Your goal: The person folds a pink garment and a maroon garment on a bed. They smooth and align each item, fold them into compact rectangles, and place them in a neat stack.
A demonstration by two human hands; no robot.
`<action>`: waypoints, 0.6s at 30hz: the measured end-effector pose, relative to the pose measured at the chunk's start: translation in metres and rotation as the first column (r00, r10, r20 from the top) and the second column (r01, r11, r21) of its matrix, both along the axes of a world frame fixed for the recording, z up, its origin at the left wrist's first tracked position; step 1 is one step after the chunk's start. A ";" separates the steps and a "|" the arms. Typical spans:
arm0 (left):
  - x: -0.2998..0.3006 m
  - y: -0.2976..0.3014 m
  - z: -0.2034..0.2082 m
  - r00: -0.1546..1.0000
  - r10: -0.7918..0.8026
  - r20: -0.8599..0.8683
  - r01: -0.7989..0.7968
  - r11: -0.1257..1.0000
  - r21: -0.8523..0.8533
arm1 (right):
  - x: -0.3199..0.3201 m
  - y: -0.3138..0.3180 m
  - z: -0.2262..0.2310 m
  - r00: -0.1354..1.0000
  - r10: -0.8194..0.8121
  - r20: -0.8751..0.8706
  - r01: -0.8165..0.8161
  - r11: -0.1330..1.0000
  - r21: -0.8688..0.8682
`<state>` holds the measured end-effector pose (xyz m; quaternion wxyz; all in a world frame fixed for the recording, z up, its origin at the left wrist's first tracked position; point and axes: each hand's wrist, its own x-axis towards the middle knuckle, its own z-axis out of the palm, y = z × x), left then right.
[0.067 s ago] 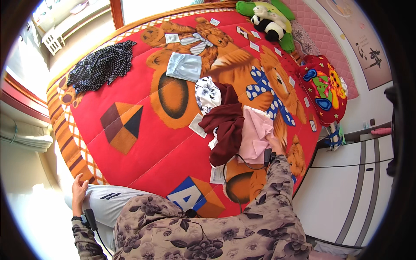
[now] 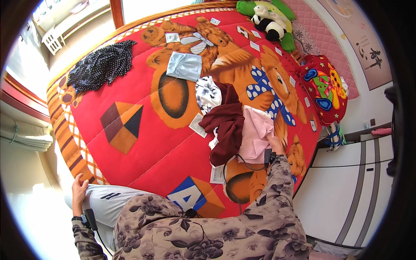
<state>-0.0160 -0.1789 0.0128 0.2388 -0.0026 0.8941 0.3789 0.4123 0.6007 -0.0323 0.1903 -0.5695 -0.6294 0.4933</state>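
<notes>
My right hand [image 2: 276, 143] reaches out over a red bedspread [image 2: 143, 151] with bear pictures and rests on a pink garment [image 2: 255, 132]. Beside it, in one pile, lie a dark red garment [image 2: 227, 123] and a white flowered cloth [image 2: 207, 93]. My left hand [image 2: 79, 190] rests on my thigh in white trousers [image 2: 108, 201], near the bed's lower left edge, holding nothing. A black cable [image 2: 242, 162] runs from my right wrist across the bedspread.
A black dotted garment [image 2: 102, 65] lies at the bed's far left. A folded pale blue cloth [image 2: 185, 66] sits further up. Small paper cards [image 2: 197, 125] are scattered about. Plush toys [image 2: 271, 19] and a colourful cushion [image 2: 325, 86] sit at the right. White cabinets [image 2: 346, 195] stand beside the bed.
</notes>
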 end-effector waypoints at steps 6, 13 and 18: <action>0.000 0.002 -0.005 0.998 -0.061 -0.032 0.058 0.995 -0.087 | 0.009 0.026 0.017 0.989 0.126 0.080 -0.130 0.990 0.049; 0.002 0.006 -0.002 0.993 -0.095 -0.068 0.085 0.986 -0.141 | -0.034 -0.037 0.063 0.864 -0.117 0.489 -0.348 0.564 0.749; 0.004 0.009 -0.002 0.989 -0.131 -0.074 0.119 0.981 -0.153 | -0.062 -0.089 0.092 0.615 0.330 0.716 -0.788 0.293 0.541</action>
